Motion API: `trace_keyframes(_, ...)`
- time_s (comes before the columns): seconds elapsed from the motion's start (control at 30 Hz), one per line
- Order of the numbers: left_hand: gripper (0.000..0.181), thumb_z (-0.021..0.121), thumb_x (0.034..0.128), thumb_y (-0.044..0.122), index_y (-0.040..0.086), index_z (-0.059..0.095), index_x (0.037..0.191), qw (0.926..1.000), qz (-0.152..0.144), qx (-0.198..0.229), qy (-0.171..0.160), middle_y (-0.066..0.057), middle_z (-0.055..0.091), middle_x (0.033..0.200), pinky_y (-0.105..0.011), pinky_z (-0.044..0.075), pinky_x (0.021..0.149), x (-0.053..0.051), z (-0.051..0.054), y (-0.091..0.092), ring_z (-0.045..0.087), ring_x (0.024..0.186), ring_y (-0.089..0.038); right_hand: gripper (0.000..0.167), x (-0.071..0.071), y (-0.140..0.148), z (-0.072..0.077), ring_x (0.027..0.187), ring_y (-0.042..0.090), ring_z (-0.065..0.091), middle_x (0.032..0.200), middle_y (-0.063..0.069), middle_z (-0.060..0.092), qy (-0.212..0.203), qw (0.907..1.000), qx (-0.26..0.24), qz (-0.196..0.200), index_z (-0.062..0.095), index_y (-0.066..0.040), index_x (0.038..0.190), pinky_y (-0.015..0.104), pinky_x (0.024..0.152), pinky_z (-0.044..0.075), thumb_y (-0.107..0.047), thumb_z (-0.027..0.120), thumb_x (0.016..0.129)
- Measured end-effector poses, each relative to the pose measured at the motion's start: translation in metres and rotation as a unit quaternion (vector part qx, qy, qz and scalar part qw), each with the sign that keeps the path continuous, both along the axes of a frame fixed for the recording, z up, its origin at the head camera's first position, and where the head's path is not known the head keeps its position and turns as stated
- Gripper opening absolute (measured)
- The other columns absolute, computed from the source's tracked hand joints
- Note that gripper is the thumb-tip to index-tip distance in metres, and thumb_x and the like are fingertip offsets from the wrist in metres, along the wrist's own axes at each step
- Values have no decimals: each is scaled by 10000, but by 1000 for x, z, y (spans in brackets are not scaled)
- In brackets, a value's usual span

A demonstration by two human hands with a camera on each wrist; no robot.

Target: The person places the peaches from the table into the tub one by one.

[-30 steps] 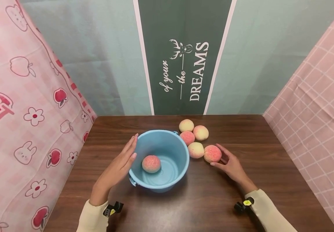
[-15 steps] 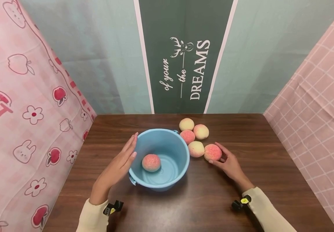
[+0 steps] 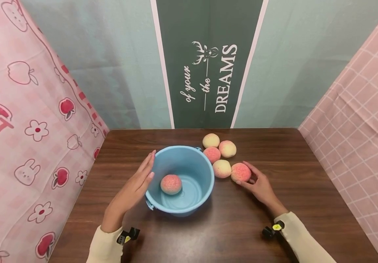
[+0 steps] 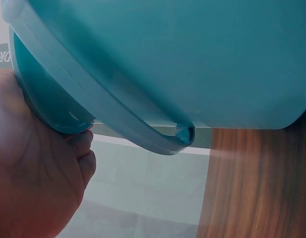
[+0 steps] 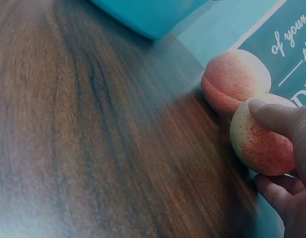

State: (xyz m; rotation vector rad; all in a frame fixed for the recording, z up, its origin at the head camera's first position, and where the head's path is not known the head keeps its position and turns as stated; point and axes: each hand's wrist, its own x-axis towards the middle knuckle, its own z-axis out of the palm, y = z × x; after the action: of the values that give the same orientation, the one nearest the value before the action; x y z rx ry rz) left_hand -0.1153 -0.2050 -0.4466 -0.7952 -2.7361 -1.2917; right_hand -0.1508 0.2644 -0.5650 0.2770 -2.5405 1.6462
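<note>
A blue bucket [image 3: 205, 193] stands on the table with one pink peach [image 3: 171, 184] lying on its bottom. Along the bucket's left rim rests my left hand [image 3: 131, 190], its fingers straight; the left wrist view has the palm beside the bucket wall [image 4: 207, 64]. To the right of the bucket, my right hand [image 3: 259, 186] holds a red-pink peach [image 3: 240, 172] between thumb and fingers. In the right wrist view the thumb lies on top of this peach [image 5: 262, 144] and fingers reach under it. A pale yellow peach [image 3: 222, 168] sits just left of it.
Behind that pair lie a pink peach [image 3: 212, 155] close to the bucket, a yellow-pink peach [image 3: 227, 149] and a pale peach [image 3: 211, 141]. The brown wooden table [image 3: 189, 244] meets a green cloth backdrop [image 3: 116, 73], with pink cloths on both sides.
My right hand has shifted very slightly left and its thumb has come onto the near side of the peach. The left hand and bucket stay in place.
</note>
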Motion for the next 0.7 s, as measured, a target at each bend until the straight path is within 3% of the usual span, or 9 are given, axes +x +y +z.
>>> trace_keyframes(0.27,668,428,1085,120,198,70,1644,9999,-21,112,-13,96,34,1702,-542,208,1191,0,-3,0,89,1560,-184,796,-2,3,-2,1198,-68,514,1483,211,498,101,9996,-261,107,479,-58,1501,123,883,500,-62,863,804)
trace_keyframes(0.7,669,426,1082,109,197,72,1643,9999,-22,166,-26,96,34,1703,-531,204,1195,-1,-2,0,84,1560,-180,798,-1,1,3,1208,-60,513,1489,199,498,0,9995,-301,82,480,-50,1498,130,885,504,-75,868,801)
